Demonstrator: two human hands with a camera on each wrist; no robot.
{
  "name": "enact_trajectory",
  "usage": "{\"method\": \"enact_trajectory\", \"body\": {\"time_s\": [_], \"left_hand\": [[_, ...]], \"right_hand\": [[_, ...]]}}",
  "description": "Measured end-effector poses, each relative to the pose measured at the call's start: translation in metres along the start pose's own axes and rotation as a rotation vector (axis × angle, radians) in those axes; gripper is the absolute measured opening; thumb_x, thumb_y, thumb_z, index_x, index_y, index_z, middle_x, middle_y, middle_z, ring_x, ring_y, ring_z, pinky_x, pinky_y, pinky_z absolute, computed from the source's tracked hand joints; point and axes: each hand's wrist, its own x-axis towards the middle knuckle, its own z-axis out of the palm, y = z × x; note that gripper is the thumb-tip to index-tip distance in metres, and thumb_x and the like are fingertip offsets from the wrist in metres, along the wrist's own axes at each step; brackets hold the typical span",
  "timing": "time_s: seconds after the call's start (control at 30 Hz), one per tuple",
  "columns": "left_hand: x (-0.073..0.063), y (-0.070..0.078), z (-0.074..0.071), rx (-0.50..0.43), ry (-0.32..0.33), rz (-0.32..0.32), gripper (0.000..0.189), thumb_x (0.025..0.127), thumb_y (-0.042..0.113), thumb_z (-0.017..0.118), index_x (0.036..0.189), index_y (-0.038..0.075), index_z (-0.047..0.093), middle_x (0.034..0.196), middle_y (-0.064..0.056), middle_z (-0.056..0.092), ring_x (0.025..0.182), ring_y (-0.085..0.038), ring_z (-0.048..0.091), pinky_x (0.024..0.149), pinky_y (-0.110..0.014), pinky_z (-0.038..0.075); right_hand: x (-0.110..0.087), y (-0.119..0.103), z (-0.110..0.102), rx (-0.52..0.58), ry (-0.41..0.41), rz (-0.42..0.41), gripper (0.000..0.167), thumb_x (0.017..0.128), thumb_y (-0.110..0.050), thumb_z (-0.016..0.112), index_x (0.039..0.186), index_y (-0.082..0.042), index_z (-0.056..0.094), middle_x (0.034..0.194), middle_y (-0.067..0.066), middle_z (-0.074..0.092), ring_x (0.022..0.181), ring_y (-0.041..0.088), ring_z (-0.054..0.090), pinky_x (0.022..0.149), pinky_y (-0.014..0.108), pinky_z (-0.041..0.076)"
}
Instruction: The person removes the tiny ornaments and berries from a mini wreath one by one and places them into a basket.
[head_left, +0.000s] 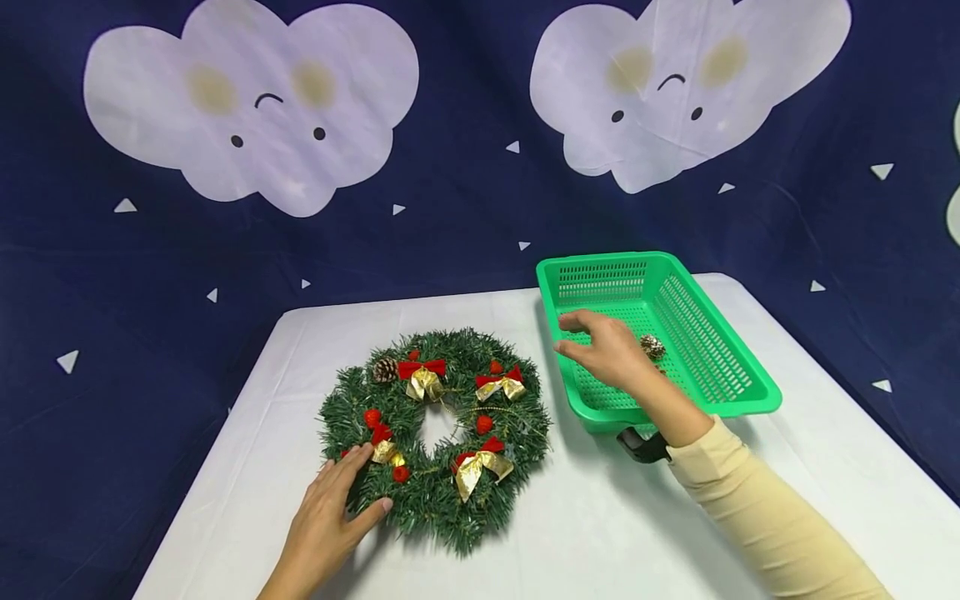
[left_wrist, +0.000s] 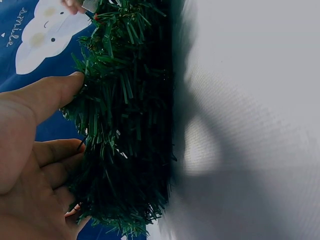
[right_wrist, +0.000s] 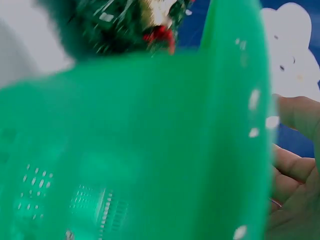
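Your left hand (head_left: 324, 521) has its fingers extended and its thumb spread apart, resting on the wreath's edge without gripping it; your right hand (head_left: 611, 354) hangs over the basket, finger and thumb bent and parted, with nothing between them. Under and to the right of your left fingertips lies the one wreath (head_left: 427, 504), a thick, shaggy ring of dark green tinsel-like needles with an open centre. Around it you can count four bows (head_left: 468, 477), each red on top with shiny, creased gold tails, at least five round red berries (head_left: 484, 424), a thin gold bead string (head_left: 491, 408) and one scaly brown pine cone (head_left: 385, 370). Beneath your right hand sits one green plastic basket (head_left: 750, 404), rectangular, its walls slotted; a pale-tipped cone (head_left: 652, 347) shows inside, just beyond your wrist. Farther out spreads a white tablecloth (head_left: 600, 533), then a navy cloth backdrop (head_left: 465, 167).
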Motion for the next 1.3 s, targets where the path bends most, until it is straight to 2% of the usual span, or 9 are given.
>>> {"method": "enact_trajectory", "body": {"time_s": [0.37,0.63,0.97,1.3], "left_hand": [[0.000,0.000,-0.001,-0.007,-0.004,0.001,0.073,0.074,0.032,0.079,0.136,0.008,0.050,0.136,-0.015,0.055,0.125,-0.035,0.051,0.104,-0.053,0.032],[0.000,0.000,-0.001,0.005,0.003,0.012,0.072,0.074,0.033,0.078,0.136,0.008,0.050,0.136,-0.014,0.055,0.125,-0.034,0.052,0.105,-0.047,0.032],[-0.002,-0.001,-0.001,-0.002,0.008,0.000,0.073,0.074,0.032,0.078,0.137,0.009,0.049,0.137,-0.014,0.054,0.126,-0.034,0.051,0.113,-0.034,0.026],[-0.001,0.000,-0.002,-0.002,0.002,0.005,0.073,0.073,0.032,0.079,0.137,0.009,0.050,0.137,-0.012,0.055,0.125,-0.033,0.052,0.106,-0.047,0.031]], "right_hand": [[0.017,-0.047,0.031,0.054,-0.018,-0.090,0.042,0.088,-0.033,0.066,0.125,-0.014,0.060,0.125,0.007,0.063,0.118,0.029,0.056,0.095,0.050,0.049],[0.034,-0.072,0.058,0.060,-0.039,-0.150,0.044,0.088,-0.033,0.065,0.126,-0.013,0.059,0.126,0.007,0.063,0.119,0.028,0.056,0.100,0.049,0.047],[0.049,-0.093,0.089,0.094,-0.071,-0.154,0.045,0.088,-0.033,0.066,0.128,-0.014,0.058,0.125,0.005,0.064,0.119,0.025,0.055,0.100,0.046,0.047],[0.061,-0.108,0.107,0.073,-0.096,-0.180,0.047,0.089,-0.034,0.064,0.130,-0.013,0.055,0.127,0.006,0.062,0.118,0.026,0.055,0.098,0.041,0.048]]}}
